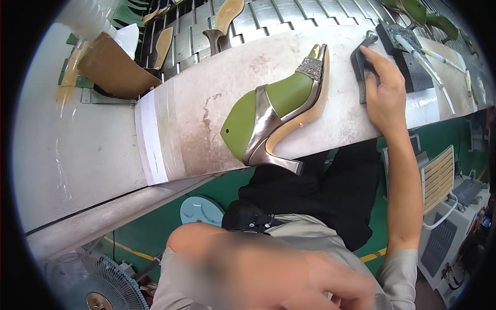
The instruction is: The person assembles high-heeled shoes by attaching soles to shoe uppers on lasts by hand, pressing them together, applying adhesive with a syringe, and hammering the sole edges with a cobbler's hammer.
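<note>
On the stained pale bench lies a high-heeled shoe (pixel 268 111) on its side, with a green last inside it. Its straps are metallic bronze, a glittering band crosses near the toe, and the heel points toward me. My right hand (pixel 385 88) is at a dark metal hand tool that looks like pincers (pixel 357 67), index finger and thumb closed against it. Bent across in front of my body at the bottom, my left hand (pixel 330 279) is far from the bench. Part of that arm is blurred, and most of its fingers are hidden or cut off by the lower edge.
Right of the tool, a dark block (pixel 413 64) has pale brushes (pixel 426 59) lying over it. Behind the bench, a slatted metal conveyor (pixel 289 15) carries more shoes. A brown box (pixel 116 67) stands at left; a fan (pixel 98 284) and blue stool (pixel 201 211) are below.
</note>
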Tool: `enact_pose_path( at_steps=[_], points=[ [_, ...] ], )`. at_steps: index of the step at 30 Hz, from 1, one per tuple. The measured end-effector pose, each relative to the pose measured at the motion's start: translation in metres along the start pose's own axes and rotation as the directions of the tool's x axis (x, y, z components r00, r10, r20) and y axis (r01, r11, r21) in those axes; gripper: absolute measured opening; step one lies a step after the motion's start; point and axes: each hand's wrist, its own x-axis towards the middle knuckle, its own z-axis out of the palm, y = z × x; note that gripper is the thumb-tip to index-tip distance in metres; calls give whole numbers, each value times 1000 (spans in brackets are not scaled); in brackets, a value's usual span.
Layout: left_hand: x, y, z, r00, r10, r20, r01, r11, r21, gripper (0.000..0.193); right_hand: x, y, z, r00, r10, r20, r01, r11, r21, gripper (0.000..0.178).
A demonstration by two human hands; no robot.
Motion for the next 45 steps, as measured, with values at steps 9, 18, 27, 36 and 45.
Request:
enact_pose_path(
  at_steps=[9, 18, 27, 36, 45],
  points=[
    [-2, -4, -1, 987, -129, 93, 126, 991, 42, 44, -1, -3, -1, 999, -49, 4, 49, 993, -105, 54],
    [3, -11, -3, 988, -141, 59, 142, 990, -8, 45, -16, -21, -22, 992, -69, 109, 82, 989, -121, 56],
    [17, -4, -20, 964, -223, 144, 229, 973, -29, 36, -25, -53, -49, 942, 191, 275, -245, 953, 176, 38],
    [47, 68, -140, 864, -57, -501, 438, -408, 801, 112, -31, -91, -41, 709, 486, 511, -495, -173, 852, 33],
    [46, 61, -160, 867, -184, -462, 352, -429, 832, 120, -32, -104, -23, 679, 499, 539, -556, -129, 821, 27]
  ],
)
